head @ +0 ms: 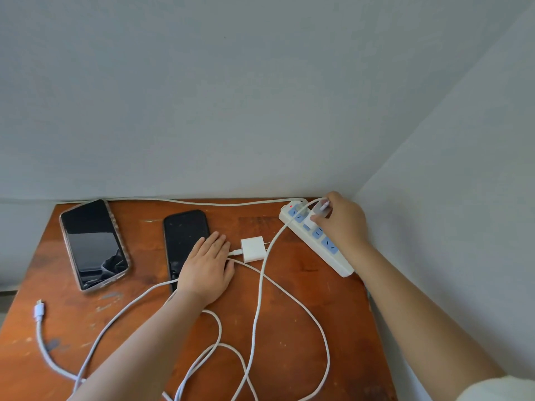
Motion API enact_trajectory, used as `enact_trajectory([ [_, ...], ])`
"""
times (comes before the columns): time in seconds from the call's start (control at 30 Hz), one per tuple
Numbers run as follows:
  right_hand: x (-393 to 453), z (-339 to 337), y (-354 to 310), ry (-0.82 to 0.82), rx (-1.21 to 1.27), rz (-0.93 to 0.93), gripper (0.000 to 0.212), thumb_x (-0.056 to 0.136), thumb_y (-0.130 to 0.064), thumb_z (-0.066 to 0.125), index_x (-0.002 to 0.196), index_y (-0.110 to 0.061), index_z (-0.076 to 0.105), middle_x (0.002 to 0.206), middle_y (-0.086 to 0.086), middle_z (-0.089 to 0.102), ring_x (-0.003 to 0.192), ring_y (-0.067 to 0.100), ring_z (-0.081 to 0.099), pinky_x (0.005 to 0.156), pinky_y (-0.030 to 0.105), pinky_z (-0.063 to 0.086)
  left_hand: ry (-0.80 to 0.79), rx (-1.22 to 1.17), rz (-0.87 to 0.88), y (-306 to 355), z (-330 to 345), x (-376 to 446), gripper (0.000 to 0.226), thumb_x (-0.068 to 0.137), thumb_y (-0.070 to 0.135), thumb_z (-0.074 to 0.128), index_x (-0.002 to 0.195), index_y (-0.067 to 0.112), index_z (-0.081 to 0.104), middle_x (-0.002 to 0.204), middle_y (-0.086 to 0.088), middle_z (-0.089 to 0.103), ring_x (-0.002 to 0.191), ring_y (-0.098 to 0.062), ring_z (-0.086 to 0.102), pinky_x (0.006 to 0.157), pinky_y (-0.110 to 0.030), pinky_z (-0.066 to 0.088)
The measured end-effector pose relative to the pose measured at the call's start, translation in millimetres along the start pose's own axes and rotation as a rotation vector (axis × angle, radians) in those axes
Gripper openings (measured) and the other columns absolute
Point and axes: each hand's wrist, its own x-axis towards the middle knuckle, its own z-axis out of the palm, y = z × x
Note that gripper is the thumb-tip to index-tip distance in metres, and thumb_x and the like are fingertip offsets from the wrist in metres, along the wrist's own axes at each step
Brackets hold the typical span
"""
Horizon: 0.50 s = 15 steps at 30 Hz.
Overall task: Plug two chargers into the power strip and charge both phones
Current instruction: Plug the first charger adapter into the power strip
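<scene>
A white power strip (338, 260) with blue sockets lies diagonally at the table's right edge, its red light on. My right hand (343, 224) grips a white charger (311, 219) on the strip's upper sockets, its cable arching from the fingers. A second white charger (253, 249) lies loose on the table with its cable attached. My left hand (207, 269) rests flat, fingers straight, on the lower part of the black phone (183, 238). A second phone (94, 244) in a clear case lies at the left. A free cable plug (39, 309) sits near the left edge.
The wooden table (289, 328) stands in a corner between two grey walls. White cables (257, 314) loop over its middle and front. The strip's own cord (202, 201) runs along the back edge.
</scene>
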Motion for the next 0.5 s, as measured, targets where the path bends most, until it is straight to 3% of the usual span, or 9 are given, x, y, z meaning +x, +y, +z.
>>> enact_trajectory([
  [0.2,-8.4,7.8,-2.1,0.040,-0.061,-0.057,0.027,0.082,-0.019,0.068,0.101,-0.004,0.057,0.102,0.013,0.067,0.092,0.032,0.060,0.072,0.032,0.046,-0.001,-0.015,-0.004,-0.2,0.8,0.7,0.051,0.095,0.041,0.022,0.141,0.018,0.020,0.153,0.000,0.017,0.142,-0.014,0.003,0.108,-0.028,-0.011],
  [0.33,-4.9,8.9,0.0,0.050,-0.123,-0.099,0.029,0.079,-0.022,0.070,0.099,-0.004,0.059,0.100,0.012,0.069,0.092,0.031,0.062,0.100,0.034,0.032,-0.003,-0.018,-0.001,-0.2,0.1,0.1,0.051,0.096,0.040,0.022,0.141,0.017,0.020,0.153,0.000,0.018,0.142,-0.014,0.003,0.108,-0.028,-0.012],
  [0.5,-9.0,13.6,2.6,0.098,-0.174,-0.098,0.027,0.080,-0.023,0.069,0.098,-0.005,0.059,0.097,0.011,0.070,0.090,0.028,0.063,0.108,0.034,0.023,-0.005,-0.012,-0.005,0.7,-0.6,-0.9,0.051,0.096,0.040,0.021,0.141,0.017,0.019,0.153,0.001,0.017,0.142,-0.014,0.003,0.107,-0.027,-0.013],
])
